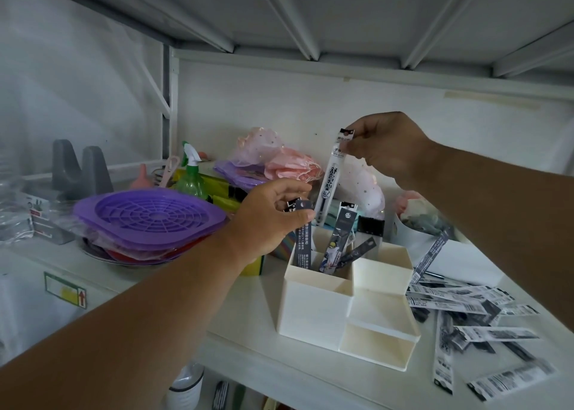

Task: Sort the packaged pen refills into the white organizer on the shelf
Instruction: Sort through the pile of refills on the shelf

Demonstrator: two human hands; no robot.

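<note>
Both forearms reach in from the near edge over the white shelf (248, 341). Loose refill packs (459, 304) lie scattered to the right, bare shelf in front & left of the white organizer (313, 310). L hand (267, 220) pinches top of a dark refill pack (303, 238) standing in the organizer's tall back compartment. R hand (388, 148), higher & further back, pinches a white refill pack (330, 179) by its top, hanging tilted above the same compartment. Purple trays (149, 217) well left; spray bottle (191, 176) behind.
</note>
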